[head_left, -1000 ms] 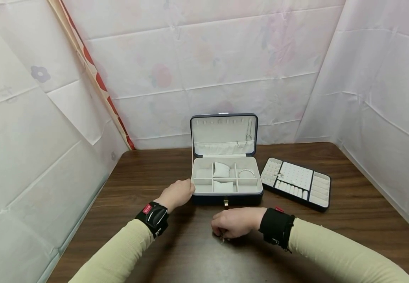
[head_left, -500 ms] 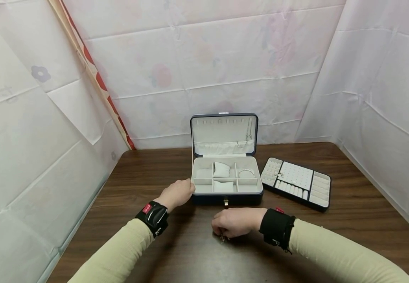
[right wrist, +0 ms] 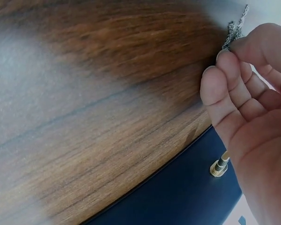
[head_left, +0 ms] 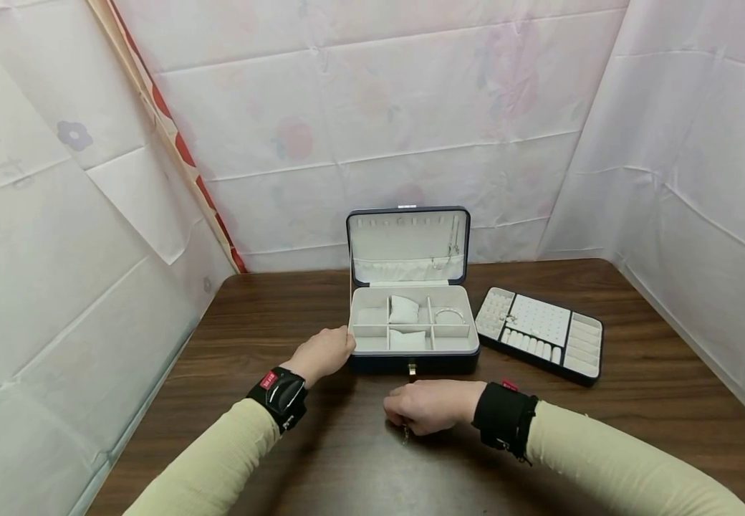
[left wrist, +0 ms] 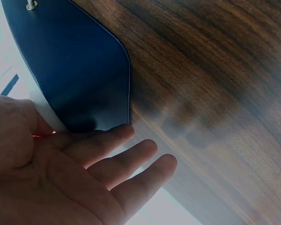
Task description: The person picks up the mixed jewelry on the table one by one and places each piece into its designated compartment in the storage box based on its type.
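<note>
My left hand (head_left: 322, 354) is at the front left corner of an open navy jewelry box (head_left: 372, 364), thumb and forefinger at its rim. In the left wrist view the other fingers (left wrist: 145, 180) stretch out beside the box's dark wall. In front of the box, low over the table, my right hand (head_left: 427, 406) pinches a thin silver chain (right wrist: 233, 35) between thumb and fingertips. A short length of the chain (head_left: 405, 434) hangs below the fingers in the head view; the rest is hidden by the hand.
Inside the box are white pillows (head_left: 404, 309) and a silver bangle (head_left: 450, 315); a necklace (head_left: 453, 240) hangs in its raised lid. To the right lies a jewelry tray (head_left: 584, 344) with ring rolls and small pieces. Pale sheets (head_left: 372, 129) surround the brown table (head_left: 269, 308).
The chain at my right fingertips has shifted slightly, with less of it bunched below the hand. My left hand, the box and the tray have stayed put.
</note>
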Demonstrator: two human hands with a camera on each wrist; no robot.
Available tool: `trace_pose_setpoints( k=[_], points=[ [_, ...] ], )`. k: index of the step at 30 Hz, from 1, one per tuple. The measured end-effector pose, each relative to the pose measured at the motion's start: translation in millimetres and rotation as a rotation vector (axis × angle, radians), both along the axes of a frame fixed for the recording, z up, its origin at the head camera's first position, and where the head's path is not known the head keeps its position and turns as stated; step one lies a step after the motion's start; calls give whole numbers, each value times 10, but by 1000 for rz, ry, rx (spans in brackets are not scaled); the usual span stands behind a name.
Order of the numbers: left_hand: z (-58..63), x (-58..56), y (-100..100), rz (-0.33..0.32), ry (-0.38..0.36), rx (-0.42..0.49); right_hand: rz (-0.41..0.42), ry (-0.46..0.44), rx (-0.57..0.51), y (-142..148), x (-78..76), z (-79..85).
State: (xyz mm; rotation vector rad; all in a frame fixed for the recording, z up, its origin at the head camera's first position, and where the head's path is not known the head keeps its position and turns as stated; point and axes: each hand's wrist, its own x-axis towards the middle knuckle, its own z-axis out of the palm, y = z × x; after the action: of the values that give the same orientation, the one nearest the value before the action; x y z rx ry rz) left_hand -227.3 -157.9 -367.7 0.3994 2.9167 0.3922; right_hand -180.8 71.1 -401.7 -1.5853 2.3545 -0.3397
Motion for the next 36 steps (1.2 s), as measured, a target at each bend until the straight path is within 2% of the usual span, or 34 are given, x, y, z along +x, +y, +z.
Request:
trace_pose_setpoints(
  k=[5,12,29,36],
  points=[
    [-6,-9,3,14,-6,11,-28,26,-4,18,-11,-30],
    [-8,-7,9,21,-14,14,-15,88,-11,51,-33,-36],
    [-15,-13,14,38,-11,14,6,126,-62,84,-58,-23],
    [-26,-10,8,-7,17,5,-1,124,-92,122,-85,25]
  ],
)
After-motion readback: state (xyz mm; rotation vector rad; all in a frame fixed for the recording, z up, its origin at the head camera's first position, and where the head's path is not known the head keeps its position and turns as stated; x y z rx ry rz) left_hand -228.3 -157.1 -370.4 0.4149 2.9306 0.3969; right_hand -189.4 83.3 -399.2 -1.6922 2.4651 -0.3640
